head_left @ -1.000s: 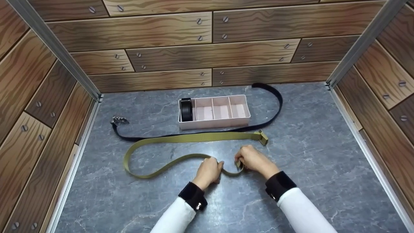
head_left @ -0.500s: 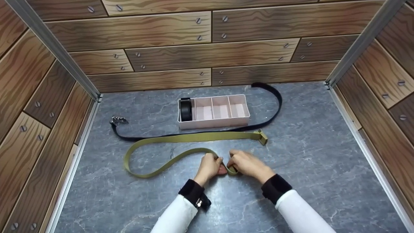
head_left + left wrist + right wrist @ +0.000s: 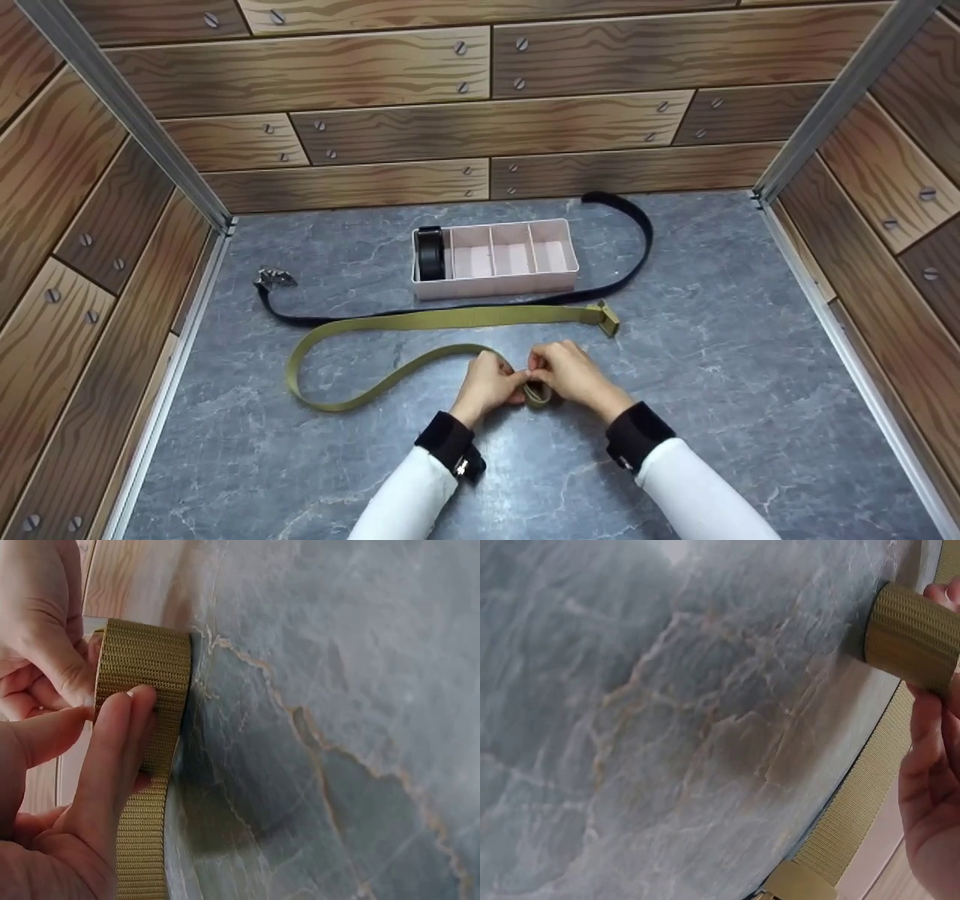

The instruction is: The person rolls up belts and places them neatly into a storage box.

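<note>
An olive webbing belt point(image 3: 450, 318) lies in a long S across the floor, its flat buckle point(image 3: 609, 318) at the right. The belt's free end is bent into a small roll point(image 3: 538, 395) between the two hands. My left hand point(image 3: 487, 384) pinches the strap at the roll's left; its straight fingers point(image 3: 120, 735) lie along the webbing in the left wrist view. From the right, my right hand point(image 3: 574, 373) pinches the roll, thumb and fingertips meeting near the left hand's. The right wrist view shows the roll point(image 3: 911, 637) on edge, with the right hand's fingers point(image 3: 930, 742) below it.
A pale pink divided box point(image 3: 495, 288) stands behind, with a coiled black belt point(image 3: 431, 253) in its left compartment. A second black belt point(image 3: 641, 225) curves around the box, its metal buckle point(image 3: 276, 277) at the left. Wood-patterned walls point(image 3: 480, 67) enclose the grey marbled floor.
My right hand has moved left, right up to my left hand. The belt's loose end loop has tightened into a small roll. The box and black belts stay put.
</note>
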The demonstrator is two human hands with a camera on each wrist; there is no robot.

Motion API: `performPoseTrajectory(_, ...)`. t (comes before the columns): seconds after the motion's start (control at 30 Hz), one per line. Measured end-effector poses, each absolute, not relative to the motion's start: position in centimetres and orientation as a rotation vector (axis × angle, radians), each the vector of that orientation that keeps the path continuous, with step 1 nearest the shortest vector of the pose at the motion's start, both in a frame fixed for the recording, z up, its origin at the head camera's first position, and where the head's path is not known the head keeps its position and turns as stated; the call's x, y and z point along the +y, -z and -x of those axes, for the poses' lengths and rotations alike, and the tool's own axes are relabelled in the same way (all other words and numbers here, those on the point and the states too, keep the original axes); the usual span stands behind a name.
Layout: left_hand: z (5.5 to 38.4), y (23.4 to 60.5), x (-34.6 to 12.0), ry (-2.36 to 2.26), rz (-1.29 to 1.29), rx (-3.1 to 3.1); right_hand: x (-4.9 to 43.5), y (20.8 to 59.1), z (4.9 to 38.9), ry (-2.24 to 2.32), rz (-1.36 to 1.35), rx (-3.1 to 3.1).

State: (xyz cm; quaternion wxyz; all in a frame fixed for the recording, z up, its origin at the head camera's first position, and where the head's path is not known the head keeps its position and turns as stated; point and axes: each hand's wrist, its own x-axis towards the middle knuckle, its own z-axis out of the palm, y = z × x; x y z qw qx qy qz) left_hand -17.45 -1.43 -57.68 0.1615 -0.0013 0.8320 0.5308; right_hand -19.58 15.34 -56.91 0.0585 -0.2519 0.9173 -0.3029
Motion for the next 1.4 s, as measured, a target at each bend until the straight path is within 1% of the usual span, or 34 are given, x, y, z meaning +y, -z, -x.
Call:
performPoseTrajectory(0.23, 17.5, 57.6, -1.2, -1.502, 0.05, 2.374, 16.0, 56.7, 19.6, 1.117, 0.69, 2.603)
performPoseTrajectory(0.47, 17.6, 57.6, -1.0, -1.585, 0.094, 2.371, 16.4, 56.1, 18.7, 1.057, 0.633, 2.639)
performPoseTrajectory(0.7, 17.8, 57.8, -1.0, -1.473, 0.033, 2.507, 16.0, 56.3, 18.3, 0.843, 0.758, 2.779)
performPoseTrajectory(0.83, 17.9, 57.7, -1.3, -1.375, -0.08, 2.532, 16.2, 56.3, 18.6, 0.724, 0.792, 2.802)
performPoseTrajectory(0.97, 17.9, 57.6, -1.9, -1.242, -0.114, 2.65, 16.4, 55.9, 19.3, 0.651, 0.841, 2.754)
performPoseTrajectory(1.13, 17.7, 57.5, -2.5, -1.223, -0.133, 2.675, 16.1, 55.5, 20.0, 0.693, 0.956, 2.642)
performPoseTrajectory(1.23, 17.6, 57.6, -2.5, -1.214, -0.151, 2.697, 15.6, 55.6, 20.3, 0.748, 1.071, 2.606)
performPoseTrajectory(1.33, 17.7, 57.8, -2.5, -1.129, -0.178, 2.808, 15.0, 56.0, 20.4, 0.793, 1.183, 2.595)
performPoseTrajectory(1.4, 17.7, 57.8, -2.5, -1.043, -0.199, 2.896, 14.7, 56.2, 20.3, 0.814, 1.213, 2.59)
